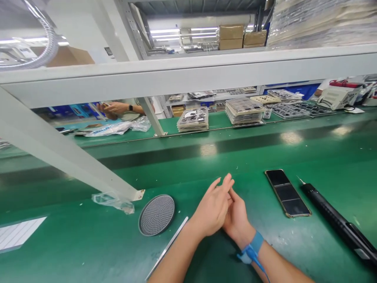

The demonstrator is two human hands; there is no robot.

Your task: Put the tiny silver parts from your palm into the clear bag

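Head view showed the left hand (212, 208) laid over the right hand (237, 218), both near the front edge of the green bench (88, 243); the left hand covered most of the right palm, so whether anything small lay between them could not be told. The left fingers were extended and loosely spread, gripping nothing visible; the right fingers were straight beneath them. A blue wrist strap (253, 245) circled the right wrist, its cord cut off at the bottom of the frame. The bench surface was a green mat with scattered white flecks, in a bright workshop under strip lights. A white shelf frame (188, 74) crossed the upper view and its slanted brace (67, 157) blocked part of the bench's left side. A round grey mesh disc (156, 215) lay just left of the hands, a thin metal strip (167, 247) beside it. A dark phone (287, 192) lay to the right, apart from the hands, with a black electric screwdriver (338, 222) beyond it, cut off at the right edge. Stacked trays (193, 120) stood on the far bench, where another person's hand (113, 108) showed.
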